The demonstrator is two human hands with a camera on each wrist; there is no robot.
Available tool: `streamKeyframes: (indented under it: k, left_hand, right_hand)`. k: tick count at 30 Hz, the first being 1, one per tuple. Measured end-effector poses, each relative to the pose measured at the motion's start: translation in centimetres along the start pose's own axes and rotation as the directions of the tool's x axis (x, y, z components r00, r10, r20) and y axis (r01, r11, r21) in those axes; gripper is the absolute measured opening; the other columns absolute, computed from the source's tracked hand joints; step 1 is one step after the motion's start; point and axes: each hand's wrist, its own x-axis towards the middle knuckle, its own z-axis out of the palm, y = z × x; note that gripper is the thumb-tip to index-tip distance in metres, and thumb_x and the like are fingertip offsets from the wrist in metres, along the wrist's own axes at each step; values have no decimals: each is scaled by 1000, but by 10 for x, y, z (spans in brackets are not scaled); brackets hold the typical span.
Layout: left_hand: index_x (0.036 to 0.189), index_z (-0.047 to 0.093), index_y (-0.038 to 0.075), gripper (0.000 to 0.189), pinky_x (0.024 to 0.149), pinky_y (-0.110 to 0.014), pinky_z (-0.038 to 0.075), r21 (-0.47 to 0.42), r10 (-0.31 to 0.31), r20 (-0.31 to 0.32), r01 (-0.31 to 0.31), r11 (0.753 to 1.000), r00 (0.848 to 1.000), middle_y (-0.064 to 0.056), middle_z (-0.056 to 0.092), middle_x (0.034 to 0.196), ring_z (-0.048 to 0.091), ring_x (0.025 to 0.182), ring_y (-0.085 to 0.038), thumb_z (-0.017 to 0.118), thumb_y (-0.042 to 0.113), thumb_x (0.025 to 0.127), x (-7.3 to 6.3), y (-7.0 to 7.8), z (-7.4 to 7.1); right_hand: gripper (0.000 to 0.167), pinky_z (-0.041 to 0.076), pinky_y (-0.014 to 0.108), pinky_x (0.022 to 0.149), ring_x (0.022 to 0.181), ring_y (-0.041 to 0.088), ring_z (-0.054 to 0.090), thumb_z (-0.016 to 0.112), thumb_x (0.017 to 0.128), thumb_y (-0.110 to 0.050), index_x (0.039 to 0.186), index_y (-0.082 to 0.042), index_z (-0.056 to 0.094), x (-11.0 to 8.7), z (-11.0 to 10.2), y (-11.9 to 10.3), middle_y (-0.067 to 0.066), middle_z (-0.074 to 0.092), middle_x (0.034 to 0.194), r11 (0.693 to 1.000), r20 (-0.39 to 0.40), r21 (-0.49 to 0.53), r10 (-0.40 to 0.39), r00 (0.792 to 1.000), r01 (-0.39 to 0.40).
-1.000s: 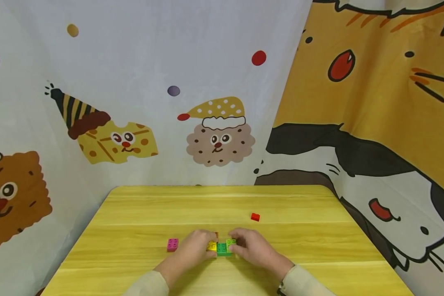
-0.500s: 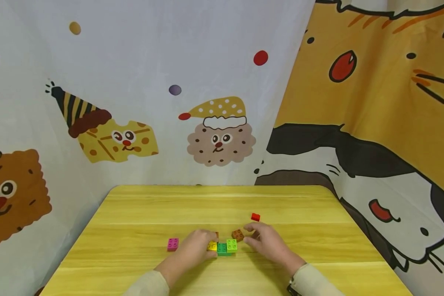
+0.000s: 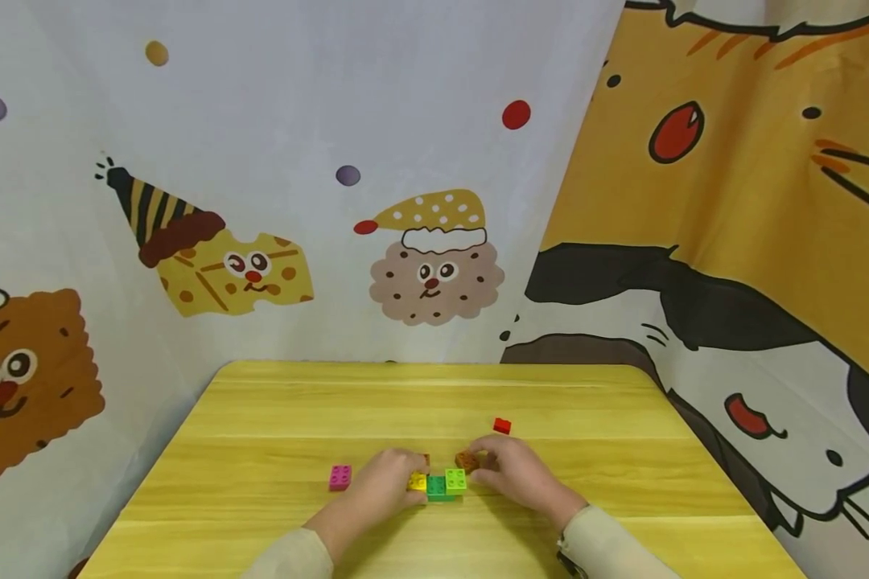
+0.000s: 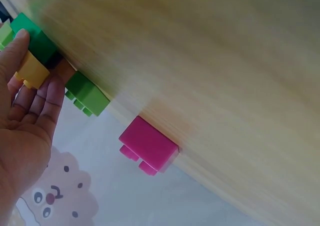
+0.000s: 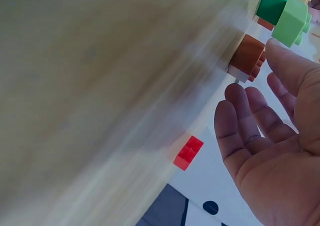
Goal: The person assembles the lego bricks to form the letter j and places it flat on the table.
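Note:
My left hand (image 3: 387, 476) holds a small joined set of toy building bricks, its thumb across the dark green brick (image 4: 37, 41) and its fingers by the yellow brick (image 4: 34, 70). A light green brick (image 3: 455, 481) sits on the right end of the dark green one. Just right of this set, my right hand (image 3: 517, 473) reaches around a brown brick (image 3: 467, 461). In the right wrist view, the thumb tip is right beside the brown brick (image 5: 247, 55), while the other fingers stay spread below it with a gap.
A pink brick (image 3: 340, 478) lies left of my left hand, and a red brick (image 3: 503, 425) farther back on the wooden table (image 3: 297, 410). In the left wrist view, another green brick (image 4: 87, 93) stands beyond my fingers. A cartoon-printed cloth (image 3: 420, 96) hangs behind the table.
My right hand has let go of the light green brick and moved right and back, then closed in on the brown brick. My left hand keeps its place on the bricks.

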Motion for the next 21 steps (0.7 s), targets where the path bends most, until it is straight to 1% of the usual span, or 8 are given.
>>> streamKeyframes:
  k: [5,8,13,16,19,21]
  left_hand:
    - [100,68,19,38,84,-30,53,3,15,-10,-15,1000,1000,6,69,98,63,93,-13,78,35,67,1,0,1]
    - [101,68,19,38,84,-31,52,7,10,-9,-10,1000,1000,7,68,98,63,93,-14,77,36,67,1,0,3]
    - [101,68,19,39,85,-32,52,9,0,-10,0,1000,1000,5,69,99,63,94,-15,77,36,67,1,2,2]
    - [101,68,19,39,85,-33,52,0,-7,-5,7,1000,1000,5,69,100,63,95,-16,78,35,67,0,2,1]
    - [101,68,19,39,86,-32,52,-11,-18,8,18,1000,1000,5,68,101,62,97,-16,77,35,67,0,2,0]
    - [102,68,19,39,87,-33,52,-18,-22,14,22,1000,1000,5,68,102,62,98,-17,77,34,68,0,2,0]
  right_hand:
    - [31,52,26,75,92,9,60,71,78,-34,106,-25,63,5,1,-2,-11,62,108,996,-13,-77,-45,999,44]
    - [28,52,27,76,93,8,59,71,77,-33,103,-24,64,7,2,-3,-11,62,105,991,-17,-119,-57,998,55]
    - [23,51,27,75,91,9,59,72,78,-32,98,-24,64,8,3,-2,-9,62,100,987,-6,-144,-71,997,69]
    - [20,52,29,77,92,10,59,73,76,-31,92,-24,64,7,3,-2,-7,63,102,979,-28,-182,-93,995,86]
    - [17,52,28,74,88,7,58,75,74,-31,84,-23,63,7,4,-1,-8,63,98,972,-47,-213,-110,993,98]
    - [17,50,25,69,81,4,56,75,74,-31,80,-23,61,6,3,-1,-11,62,91,974,-49,-210,-100,994,88]
